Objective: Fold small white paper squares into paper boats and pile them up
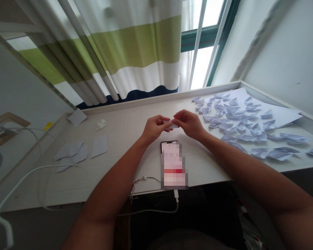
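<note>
**A:** What takes up the most room?

**B:** One long pale table [114, 166] under a window, with one striped curtain [125, 45] hanging behind it. At the far right end lie large white paper sheets [281, 113]. I cannot count them, because they overlap.

**A:** And on top of those?

**B:** Folded paper boats [240, 121], several dozen, spread over the sheets and the table's right part. They are too crowded for an exact number. At the left are four or five flat paper pieces [75, 152] in a loose cluster, one more square [77, 117] by the back edge, and one crumpled scrap [101, 124].

**A:** In the middle?

**B:** One phone [173, 166] lying flat at the near edge, with a white cable [156, 210] plugged into its near end.

**A:** The hands?

**B:** Both forearms reach in from the near side and meet just beyond the phone. The left hand [153, 128] and the right hand [190, 124] are raised slightly above the table, fingertips facing each other. Each grip is pinched onto one small folded paper piece [173, 124], which sits between the two hands, above the table and near the phone's far end.
</note>
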